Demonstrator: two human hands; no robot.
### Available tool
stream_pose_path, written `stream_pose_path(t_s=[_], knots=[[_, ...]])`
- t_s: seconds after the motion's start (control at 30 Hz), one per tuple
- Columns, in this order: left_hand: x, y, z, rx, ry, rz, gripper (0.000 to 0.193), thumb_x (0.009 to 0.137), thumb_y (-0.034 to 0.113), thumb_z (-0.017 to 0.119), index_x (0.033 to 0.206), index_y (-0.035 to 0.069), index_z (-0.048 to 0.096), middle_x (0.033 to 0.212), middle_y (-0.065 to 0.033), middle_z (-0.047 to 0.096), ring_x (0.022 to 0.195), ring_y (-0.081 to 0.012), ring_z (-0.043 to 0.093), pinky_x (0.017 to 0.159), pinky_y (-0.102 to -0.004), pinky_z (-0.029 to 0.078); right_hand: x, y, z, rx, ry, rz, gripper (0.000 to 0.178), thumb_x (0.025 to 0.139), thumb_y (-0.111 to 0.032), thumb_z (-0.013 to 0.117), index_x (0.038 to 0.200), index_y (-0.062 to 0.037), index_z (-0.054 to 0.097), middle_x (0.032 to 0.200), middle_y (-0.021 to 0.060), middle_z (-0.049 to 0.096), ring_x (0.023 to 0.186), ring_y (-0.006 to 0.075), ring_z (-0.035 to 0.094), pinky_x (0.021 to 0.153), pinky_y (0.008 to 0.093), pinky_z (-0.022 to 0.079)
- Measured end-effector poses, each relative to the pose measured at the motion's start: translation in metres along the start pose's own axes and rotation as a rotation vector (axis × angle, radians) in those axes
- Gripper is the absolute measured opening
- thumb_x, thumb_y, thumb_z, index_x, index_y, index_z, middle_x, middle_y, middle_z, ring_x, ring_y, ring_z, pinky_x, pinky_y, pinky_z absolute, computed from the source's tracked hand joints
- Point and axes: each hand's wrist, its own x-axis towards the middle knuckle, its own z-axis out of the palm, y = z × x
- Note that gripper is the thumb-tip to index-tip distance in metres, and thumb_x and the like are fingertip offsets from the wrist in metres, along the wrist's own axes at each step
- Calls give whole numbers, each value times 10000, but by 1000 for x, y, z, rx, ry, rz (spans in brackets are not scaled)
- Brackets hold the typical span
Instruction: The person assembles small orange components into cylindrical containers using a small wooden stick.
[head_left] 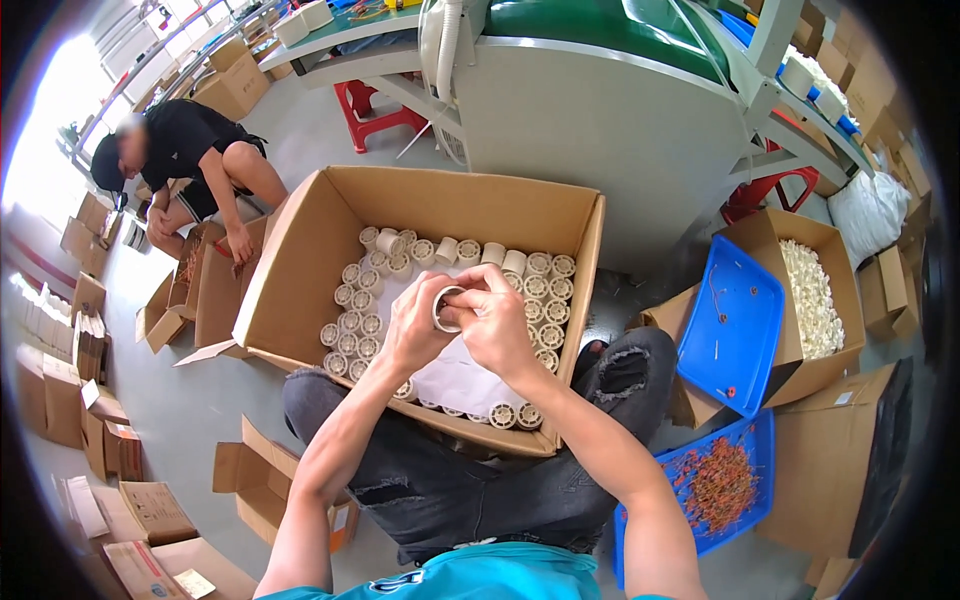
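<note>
Over the large cardboard box (285, 265) between my knees, both hands hold one white round plastic housing (437, 312). My left hand (412, 325) is wrapped around its outer side. The fingers of my right hand (503, 325) close on its open end and partly cover it; whether they hold a smaller piece inside, I cannot tell. Below, many similar white plastic housings (350, 320) stand along the box walls, several showing spoked ends. A white sheet (465, 385) lies in the middle of the box under my hands.
At right, an almost bare blue tray (730, 325) leans beside a carton of cream-coloured parts (815, 300). Below it, a blue tray holds red wired pieces (718, 488). A green-topped workbench (600, 110) stands ahead. A co-worker (195, 165) crouches at left over cartons (225, 290).
</note>
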Motion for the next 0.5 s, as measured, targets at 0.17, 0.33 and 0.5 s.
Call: stream_pose_path(t_s=[0.17,0.33,0.5], knots=[[12,2,5,-141,-203,-344,622,658,60,810,1192,36,494,1095,-202,632,968,-396,640,783,-428,531,16,15,-18,-38,-138,218,174,780,-92,726,929,-7,756,1064,163,651,931,310,653,840,389,520],[13,-21,5,-169,-388,-310,872,686,39,777,1420,18,306,1261,-249,534,1159,-397,566,956,-435,479,17,-3,-22,-243,-293,203,404,789,-221,765,1130,-19,690,1119,188,632,1031,355,630,880,411,504],[48,-3,-36,-315,-250,-391,917,725,47,747,1477,25,223,1440,-164,332,1303,-293,428,1052,-418,394,41,-8,-50,-267,45,74,364,793,-152,748,1098,24,654,1050,148,631,964,268,636,854,357,510]])
